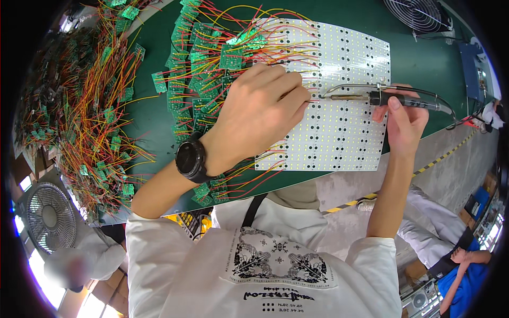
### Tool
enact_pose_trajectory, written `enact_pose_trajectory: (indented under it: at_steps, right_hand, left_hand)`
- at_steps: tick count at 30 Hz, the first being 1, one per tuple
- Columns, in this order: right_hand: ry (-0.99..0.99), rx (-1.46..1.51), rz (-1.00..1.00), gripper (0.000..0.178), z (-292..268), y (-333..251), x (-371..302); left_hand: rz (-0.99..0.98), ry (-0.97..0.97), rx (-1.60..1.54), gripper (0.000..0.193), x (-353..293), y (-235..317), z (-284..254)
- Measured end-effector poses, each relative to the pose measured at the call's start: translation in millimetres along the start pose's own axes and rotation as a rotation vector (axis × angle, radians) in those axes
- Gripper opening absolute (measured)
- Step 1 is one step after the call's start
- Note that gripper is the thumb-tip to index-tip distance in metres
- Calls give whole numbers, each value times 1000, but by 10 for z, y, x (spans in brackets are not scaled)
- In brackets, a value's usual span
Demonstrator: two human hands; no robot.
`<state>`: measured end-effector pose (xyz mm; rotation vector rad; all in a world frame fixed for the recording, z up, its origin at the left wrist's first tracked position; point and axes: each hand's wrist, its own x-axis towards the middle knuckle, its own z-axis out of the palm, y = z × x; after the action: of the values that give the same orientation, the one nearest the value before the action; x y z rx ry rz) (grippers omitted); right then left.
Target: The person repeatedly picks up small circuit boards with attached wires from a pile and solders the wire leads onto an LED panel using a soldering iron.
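Note:
My left hand [260,114] rests on a white panel of light strips [344,132], fingers pinched on a thin wire at a strip's edge. A black watch [192,158] sits on that wrist. My right hand [398,117] grips a soldering iron [382,98], its tip pointing left and meeting the wire by my left fingertips. Small green circuit boards [204,58] with red and yellow wires lie along the panel's left side, wires running onto the strips.
A heap of wired green boards [90,116] covers the green table [424,58] at the left. One fan [419,13] stands at the far right, another fan [50,217] lower left. A seated person [461,265] is at the lower right.

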<state>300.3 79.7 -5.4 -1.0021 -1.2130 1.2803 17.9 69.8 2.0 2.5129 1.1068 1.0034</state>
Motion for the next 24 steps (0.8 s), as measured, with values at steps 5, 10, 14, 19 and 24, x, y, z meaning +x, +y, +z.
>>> enact_pose_trajectory:
  at_steps: [5, 10, 14, 19, 24]
  right_hand:
    - [0, -17, -2, 23, 3, 9, -10]
    - [-20, -39, -3, 24, -18, 21, -21]
    - [-24, -42, -14, 24, 3, 5, -20]
    - [-38, -36, -10, 25, -20, 17, -25]
    - [-31, -53, -4, 25, -17, 12, -24]
  left_hand:
    - [-19, 30, -31, 16, -18, -26, 24]
    - [-26, 2, -28, 17, -33, -22, 16]
    - [-19, 1, -22, 17, -29, -29, 8]
    - [-27, -13, -15, 16, -38, -32, 12]
    - [-33, -12, -13, 15, -41, -27, 6]
